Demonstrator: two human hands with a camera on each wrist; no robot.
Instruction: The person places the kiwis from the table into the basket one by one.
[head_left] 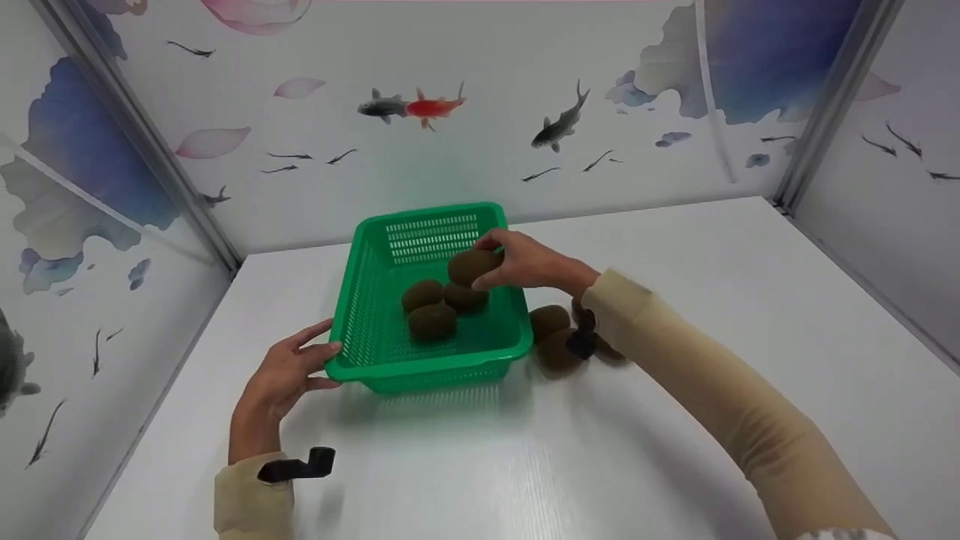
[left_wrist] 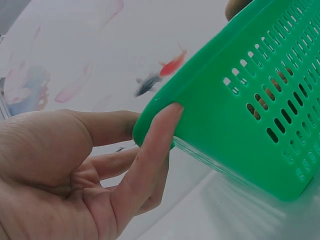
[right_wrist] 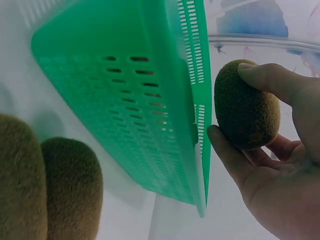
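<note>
My right hand (head_left: pixel 529 260) holds a brown fuzzy kiwi (head_left: pixel 472 268) over the green plastic basket (head_left: pixel 431 368). In the right wrist view the thumb and fingers grip this kiwi (right_wrist: pixel 245 105) at its sides. Below it, three more kiwis (head_left: pixel 433 322) lie on the basket floor, close together. At the basket's near left corner, my left hand (head_left: pixel 285 371) holds the rim. The left wrist view shows the thumb and fingers pinching the rim (left_wrist: pixel 160 107) from both sides.
Several kiwis (head_left: pixel 551 322) lie on the white table (head_left: pixel 465 465) just right of the basket, partly behind the right sleeve. White panels (head_left: pixel 465 165) painted with fish stand behind and on both sides. Each wrist carries a small black camera mount (head_left: pixel 300 466).
</note>
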